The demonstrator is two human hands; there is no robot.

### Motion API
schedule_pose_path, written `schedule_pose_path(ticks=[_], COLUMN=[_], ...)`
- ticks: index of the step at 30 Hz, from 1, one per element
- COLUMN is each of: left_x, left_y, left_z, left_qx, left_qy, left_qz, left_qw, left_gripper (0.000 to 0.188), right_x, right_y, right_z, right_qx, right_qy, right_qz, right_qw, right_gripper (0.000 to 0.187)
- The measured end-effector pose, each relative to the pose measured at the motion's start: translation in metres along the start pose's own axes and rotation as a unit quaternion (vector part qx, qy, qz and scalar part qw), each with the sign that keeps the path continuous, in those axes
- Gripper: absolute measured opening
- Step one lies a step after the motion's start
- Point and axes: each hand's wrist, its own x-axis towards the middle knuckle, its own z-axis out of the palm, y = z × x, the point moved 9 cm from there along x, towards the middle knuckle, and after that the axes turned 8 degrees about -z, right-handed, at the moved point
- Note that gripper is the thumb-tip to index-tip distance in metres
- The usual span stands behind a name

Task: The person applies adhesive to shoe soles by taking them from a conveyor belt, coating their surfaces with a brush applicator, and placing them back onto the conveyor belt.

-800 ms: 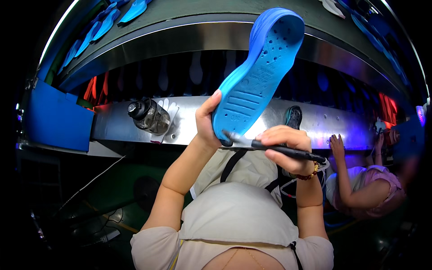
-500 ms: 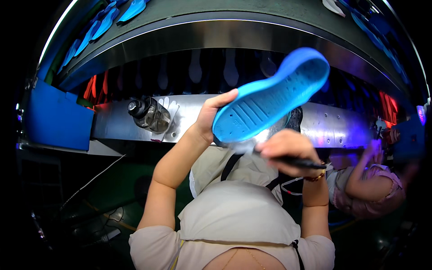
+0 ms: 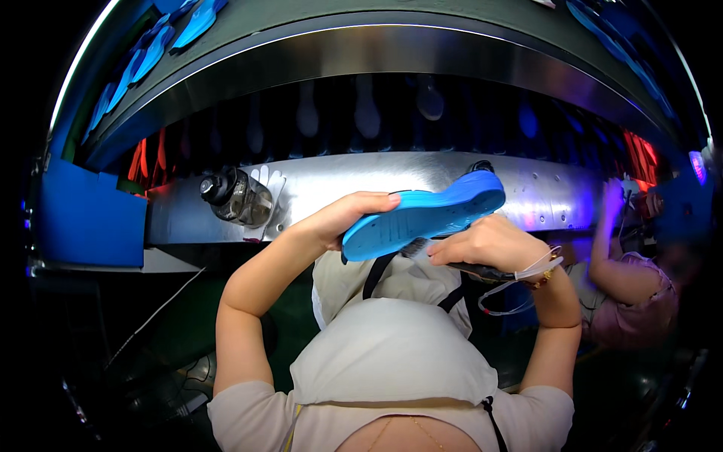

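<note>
A blue shoe sole (image 3: 418, 222) is tilted in front of my torso, its ribbed inner face partly turned toward me. My left hand (image 3: 348, 217) is closed on its left end, the thumb along the upper edge. Just below the sole, my right hand (image 3: 491, 245) grips a brush (image 3: 414, 247) with a dark handle. The bristles are close under the sole's near edge; whether they touch it I cannot tell. A cord loop (image 3: 512, 290) hangs at my right wrist. Behind the sole's far end a dark object (image 3: 480, 166) rests on the metal ledge.
On the metal ledge (image 3: 324, 169) stand a dark-capped bottle (image 3: 239, 197) and, beside it, a white glove (image 3: 273, 184). Above runs a green belt (image 3: 301, 21) with blue soles (image 3: 154, 54) on it. Soles hang in the dark gap below. Another person (image 3: 629, 290) sits at the right.
The sole has come down toward me and tipped, so its inner face shows less. My right hand and the brush have moved slightly beneath it.
</note>
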Motion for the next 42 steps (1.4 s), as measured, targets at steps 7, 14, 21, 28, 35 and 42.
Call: schedule_pose_path(ticks=[7, 14, 21, 28, 35, 42], left_x=[-0.005, -0.005, 0.005, 0.025, 0.028, -0.035], left_y=[0.004, -0.006, -0.011, -0.011, -0.009, 0.107], left_z=[-0.005, -0.022, -0.017, -0.016, -0.033, -0.051], left_qx=[0.036, -0.015, -0.171, -0.258, -0.186, -0.144], left_qy=[0.037, 0.044, -0.004, -0.049, -0.029, 0.059], left_qz=[-0.008, 0.01, 0.037, 0.075, 0.112, 0.385], left_qw=[0.999, 0.999, 0.985, 0.962, 0.976, 0.91], left_gripper=[0.059, 0.061, 0.057, 0.056, 0.058, 0.062], right_x=[-0.005, -0.018, -0.024, -0.049, -0.076, -0.053], right_y=[0.016, 0.029, 0.042, 0.111, 0.123, 0.085], right_z=[-0.016, -0.035, -0.02, -0.023, -0.01, 0.018], right_qx=[0.048, 0.096, 0.2, 0.338, 0.242, 0.492], right_qy=[0.011, 0.103, 0.145, 0.372, 0.564, 0.468], right_qz=[0.023, 0.046, 0.099, 0.202, 0.27, 0.06], right_qw=[0.999, 0.989, 0.964, 0.84, 0.742, 0.732], right_gripper=[0.022, 0.02, 0.024, 0.017, 0.021, 0.026])
